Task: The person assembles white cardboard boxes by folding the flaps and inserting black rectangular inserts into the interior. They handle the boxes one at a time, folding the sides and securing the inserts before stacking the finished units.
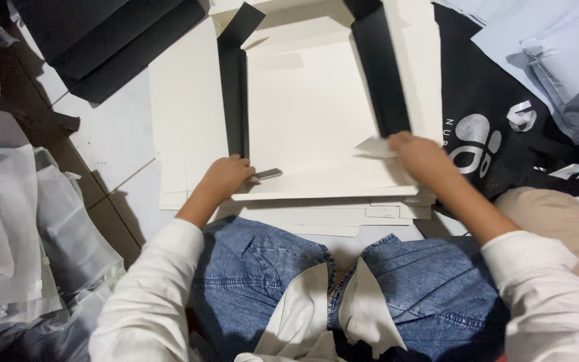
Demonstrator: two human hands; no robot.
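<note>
I sit on the floor over a flat white cardboard box blank [309, 114] with black strips [236, 80] along its left and right sides. My left hand [226, 175] is closed around a small metal blade [268, 173] at the blank's near left edge. At the near right corner, my right hand [420, 155] pinches a small white paper flap [373, 149]. Under the blank lie more white cardboard sheets [189, 121].
Clear plastic bags [28, 228] pile up at the left. Black sheets [108, 40] lie at the top left. A black cloth bag with a white logo [497, 127] and pale grey mailer bags [551, 47] are at the right. Pale floor tiles [112, 134] show between.
</note>
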